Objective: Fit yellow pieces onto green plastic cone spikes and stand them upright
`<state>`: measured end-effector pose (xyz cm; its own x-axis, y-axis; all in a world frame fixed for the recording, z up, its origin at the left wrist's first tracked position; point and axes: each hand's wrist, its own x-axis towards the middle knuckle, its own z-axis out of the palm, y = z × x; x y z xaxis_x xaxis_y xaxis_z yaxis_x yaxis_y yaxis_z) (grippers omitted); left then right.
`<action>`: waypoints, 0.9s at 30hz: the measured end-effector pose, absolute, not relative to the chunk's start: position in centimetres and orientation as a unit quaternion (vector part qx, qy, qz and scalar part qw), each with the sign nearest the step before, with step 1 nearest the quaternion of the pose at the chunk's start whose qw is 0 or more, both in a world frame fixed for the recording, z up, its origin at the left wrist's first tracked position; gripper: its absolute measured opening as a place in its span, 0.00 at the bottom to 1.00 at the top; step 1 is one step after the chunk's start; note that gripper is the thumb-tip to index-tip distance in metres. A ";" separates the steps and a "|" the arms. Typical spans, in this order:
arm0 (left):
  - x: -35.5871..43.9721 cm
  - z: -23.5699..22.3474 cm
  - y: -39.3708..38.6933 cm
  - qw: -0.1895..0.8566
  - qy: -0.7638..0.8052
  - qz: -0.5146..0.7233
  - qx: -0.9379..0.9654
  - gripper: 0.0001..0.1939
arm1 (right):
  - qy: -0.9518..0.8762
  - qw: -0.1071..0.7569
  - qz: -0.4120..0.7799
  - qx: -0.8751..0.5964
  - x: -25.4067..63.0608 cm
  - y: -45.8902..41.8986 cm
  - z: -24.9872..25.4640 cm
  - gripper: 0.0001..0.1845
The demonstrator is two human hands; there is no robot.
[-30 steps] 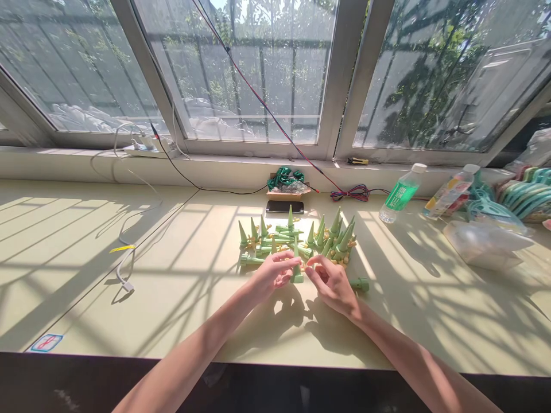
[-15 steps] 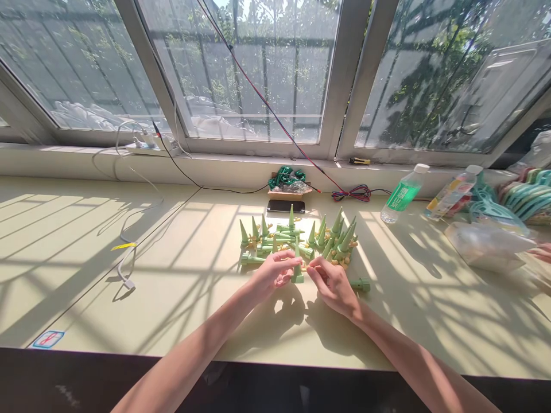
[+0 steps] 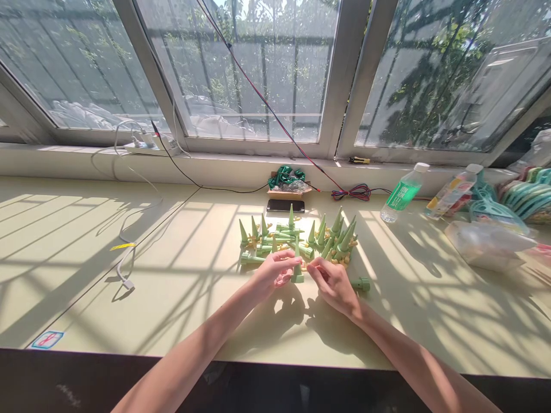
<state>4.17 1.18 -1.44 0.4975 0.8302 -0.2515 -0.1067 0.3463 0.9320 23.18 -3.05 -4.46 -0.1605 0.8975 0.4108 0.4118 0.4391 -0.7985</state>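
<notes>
Left grip holding green cone, right grip alongside

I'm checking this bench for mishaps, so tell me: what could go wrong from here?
The right hand appears to pinch a small yellowish piece; it might slip and be hard to spot among similar bits in the cluster.
Upright green cones stand close beyond the hands, so a knuckle could knock one over.
The green cylindrical piece lying beside the right wrist could be nudged and perhaps roll.
</notes>
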 end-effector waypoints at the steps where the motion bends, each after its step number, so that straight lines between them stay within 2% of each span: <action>1: 4.2 -1.4 1.2 0.725 0.385 0.326 0.470 0.19 | -0.715 0.454 0.270 -0.459 23.2 -3.1 -4.4 0.17; 5: 4.2 -1.5 1.3 0.727 0.382 0.331 0.464 0.19 | -0.722 0.445 0.274 -0.453 23.2 -3.4 -4.3 0.13; 14: 4.3 -1.0 1.0 0.724 0.396 0.330 0.458 0.21 | -0.726 0.443 0.272 -0.450 23.4 -3.3 -4.6 0.11; 27: 4.3 -1.7 1.0 0.720 0.390 0.312 0.482 0.20 | -0.717 0.469 0.252 -0.450 23.2 -2.9 -5.1 0.24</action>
